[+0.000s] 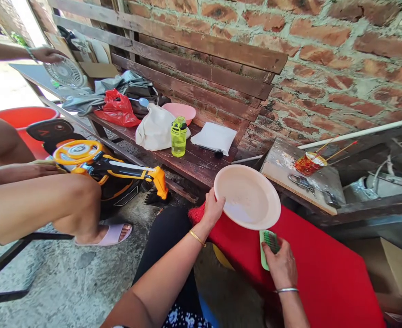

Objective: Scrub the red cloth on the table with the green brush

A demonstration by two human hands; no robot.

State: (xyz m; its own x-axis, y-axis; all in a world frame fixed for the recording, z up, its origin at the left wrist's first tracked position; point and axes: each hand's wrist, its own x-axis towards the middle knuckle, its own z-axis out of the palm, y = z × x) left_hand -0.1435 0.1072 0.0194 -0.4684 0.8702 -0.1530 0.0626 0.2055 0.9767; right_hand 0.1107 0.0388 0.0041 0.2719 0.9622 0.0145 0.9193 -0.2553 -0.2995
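My left hand (212, 210) grips the left rim of a pale pink plate (252, 193), holding it tilted above a red surface (324, 273). Specks and a wet patch show on the plate's face. My right hand (281, 264) is closed around a green scrubbing brush (267, 243), just below the plate's lower edge and not touching it. A gold bangle sits on my left wrist, a silver one on my right.
A wooden bench (194, 159) holds a green bottle (178, 136), white bag (155, 128), pink bowl (179, 110), red bag (118, 108) and clothes. An orange toy digger (108, 166) and another person's legs (40, 196) are left. A brick wall (341, 59) stands behind.
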